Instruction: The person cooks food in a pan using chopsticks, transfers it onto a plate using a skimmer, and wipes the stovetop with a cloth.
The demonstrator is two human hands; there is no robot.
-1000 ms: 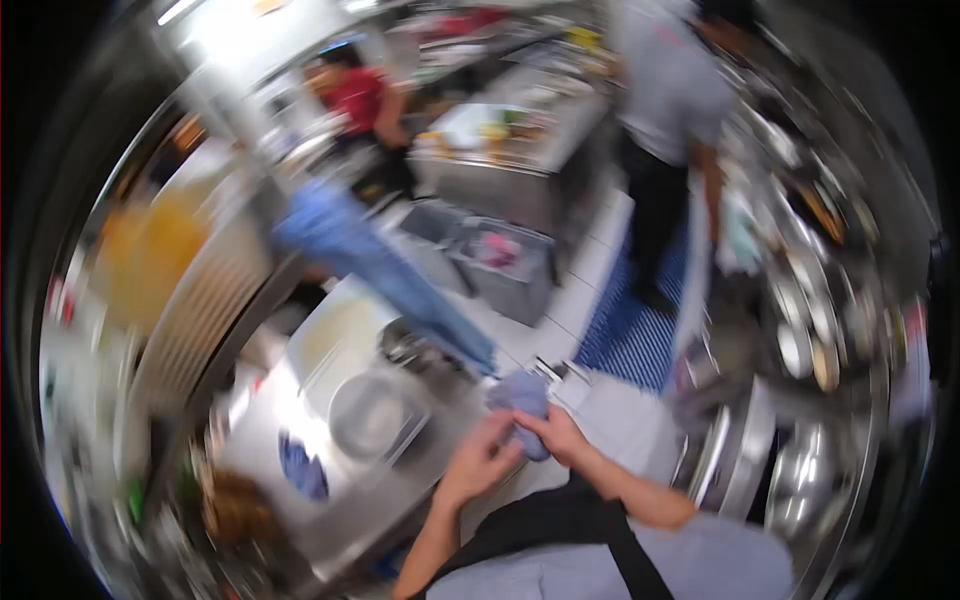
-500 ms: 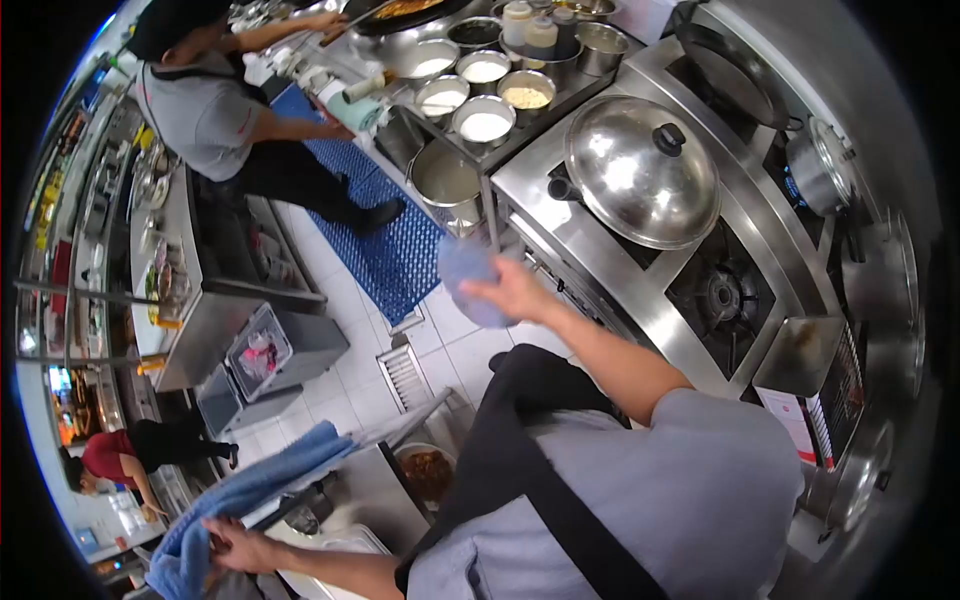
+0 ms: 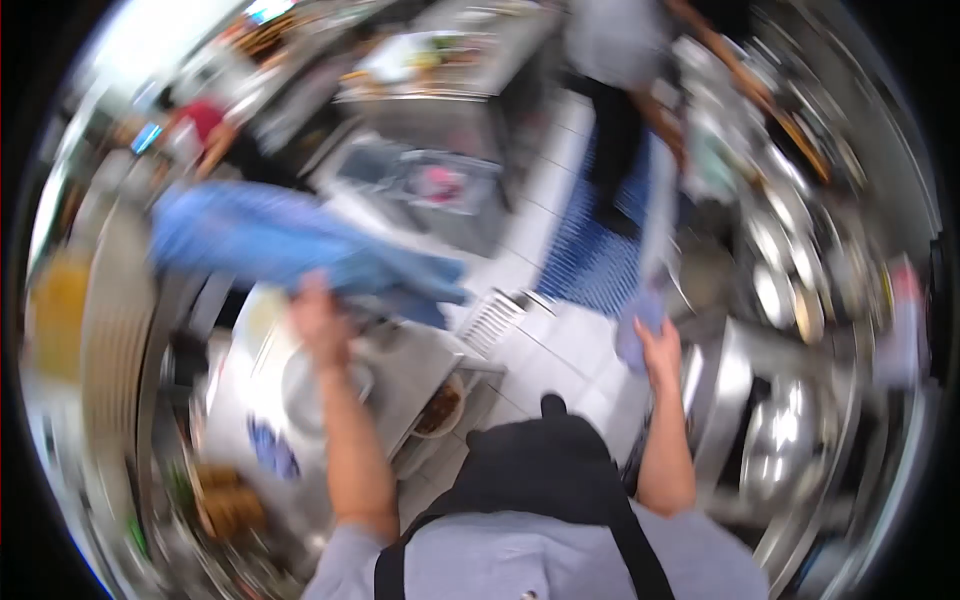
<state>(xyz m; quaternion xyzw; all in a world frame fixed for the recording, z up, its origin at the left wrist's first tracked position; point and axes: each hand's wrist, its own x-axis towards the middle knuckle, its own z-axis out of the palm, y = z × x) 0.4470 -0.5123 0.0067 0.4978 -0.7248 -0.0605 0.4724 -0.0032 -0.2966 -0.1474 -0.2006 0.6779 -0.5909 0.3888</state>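
Observation:
A long blue towel (image 3: pixel 290 240) stretches across the left side, over the edge of the steel counter. My left hand (image 3: pixel 322 325) is at the towel's near edge, its fingers closed on the cloth, though blurred by motion. In front of me on the right, my right hand (image 3: pixel 660 352) grips a folded grey-blue cloth (image 3: pixel 637 330), thumb on the near face. The cloth is held in the air above the floor, beside the stove.
A domed steel lid (image 3: pixel 790 435) is on the stove at right. A co-worker (image 3: pixel 620 60) stands on a blue mat (image 3: pixel 590 255). Grey bins (image 3: pixel 470 215) stand ahead, near a floor drain (image 3: pixel 490 322). A bowl of brown food (image 3: pixel 440 408) sits below the left counter. Another person (image 3: pixel 205 130) is far left.
The view has swung left, so the stove is now at the right edge and the left counter shows more. Both hands keep their cloths; the picture is now blurred.

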